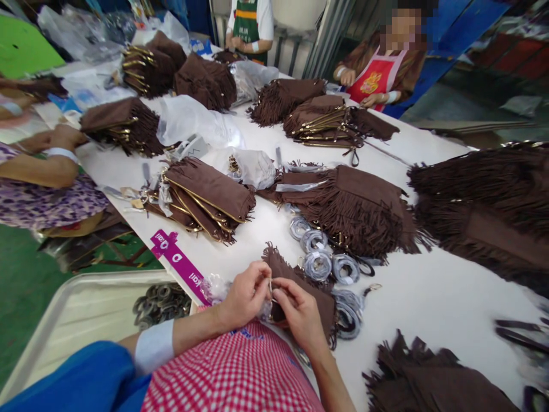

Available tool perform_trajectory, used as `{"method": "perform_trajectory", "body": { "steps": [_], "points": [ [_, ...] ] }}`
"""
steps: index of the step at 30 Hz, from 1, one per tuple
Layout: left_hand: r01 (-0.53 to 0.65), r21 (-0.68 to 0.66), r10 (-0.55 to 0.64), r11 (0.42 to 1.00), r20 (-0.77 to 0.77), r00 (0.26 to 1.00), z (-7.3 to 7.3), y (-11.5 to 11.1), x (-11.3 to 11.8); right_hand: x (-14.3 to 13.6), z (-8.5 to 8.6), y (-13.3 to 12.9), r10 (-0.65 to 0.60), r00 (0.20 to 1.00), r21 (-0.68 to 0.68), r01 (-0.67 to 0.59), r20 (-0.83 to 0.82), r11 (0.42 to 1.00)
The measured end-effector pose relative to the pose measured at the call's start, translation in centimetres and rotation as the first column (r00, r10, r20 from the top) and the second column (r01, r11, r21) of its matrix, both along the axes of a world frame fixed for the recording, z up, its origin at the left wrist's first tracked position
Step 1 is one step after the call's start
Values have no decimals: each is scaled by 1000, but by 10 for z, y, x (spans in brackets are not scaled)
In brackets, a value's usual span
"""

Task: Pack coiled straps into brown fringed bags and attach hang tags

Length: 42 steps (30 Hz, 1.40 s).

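My left hand (249, 290) and my right hand (301, 312) meet at the table edge, in front of my checked apron. The fingertips of both are pinched around a small shiny piece (270, 286); its kind is too small to make out. Under and behind my hands lies a brown fringed bag (319, 297), partly hidden by them. Crumpled clear plastic (217, 286) is beside my left hand. Coiled grey straps (317, 264), wrapped in film, lie just beyond the bag, and another coil (348, 315) rests to the right of it.
Brown bags with gold zips (210, 194) are stacked ahead, near a purple tape strip (180, 263). More fringed bags (369, 200) lie right of them and in a large pile (493, 212). A pale bin (94, 292) holding dark coils stands at left. Other people work around the table.
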State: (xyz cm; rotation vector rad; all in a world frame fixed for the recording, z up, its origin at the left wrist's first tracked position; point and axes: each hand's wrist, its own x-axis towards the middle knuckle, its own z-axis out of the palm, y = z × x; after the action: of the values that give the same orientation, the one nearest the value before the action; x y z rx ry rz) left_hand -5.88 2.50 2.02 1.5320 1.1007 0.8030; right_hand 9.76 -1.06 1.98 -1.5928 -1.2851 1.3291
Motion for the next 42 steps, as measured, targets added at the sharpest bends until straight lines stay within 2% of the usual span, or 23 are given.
{"method": "perform_trajectory", "body": {
  "steps": [4,8,12,14,16,20,27,35,39,42],
  "points": [
    [-5,-43,6,999,32,999,3,2,3,-2,0,3,86,995,105,-91,52,990],
    [26,-100,-16,995,96,995,3,4,6,-2,0,3,55,998,66,-54,-7,996],
    [43,-151,-27,988,107,994,-1,8,6,-4,-7,1,-44,978,-47,35,-204,998],
    [38,-169,-27,985,62,998,-5,12,4,-5,-14,-1,-136,951,-78,119,-278,990],
    [90,-146,-93,985,-17,996,-9,16,1,-5,-20,-2,-221,928,-103,199,-300,975],
    [231,-102,-239,968,-85,967,-16,18,-3,-6,-26,-1,-251,928,-96,233,-275,968],
    [159,-174,-185,972,-139,973,-17,15,-1,-7,-28,2,-255,941,-94,239,-224,966],
    [162,-132,-186,978,-196,963,-22,15,-2,-8,-28,2,-226,954,-90,212,-199,973],
    [134,-99,-154,986,-228,962,-21,14,-2,-9,-28,2,-186,974,-30,183,-128,983],
    [124,-134,-150,983,-198,969,-21,15,-2,-8,-28,2,-142,987,20,143,-70,989]
  ]
}}
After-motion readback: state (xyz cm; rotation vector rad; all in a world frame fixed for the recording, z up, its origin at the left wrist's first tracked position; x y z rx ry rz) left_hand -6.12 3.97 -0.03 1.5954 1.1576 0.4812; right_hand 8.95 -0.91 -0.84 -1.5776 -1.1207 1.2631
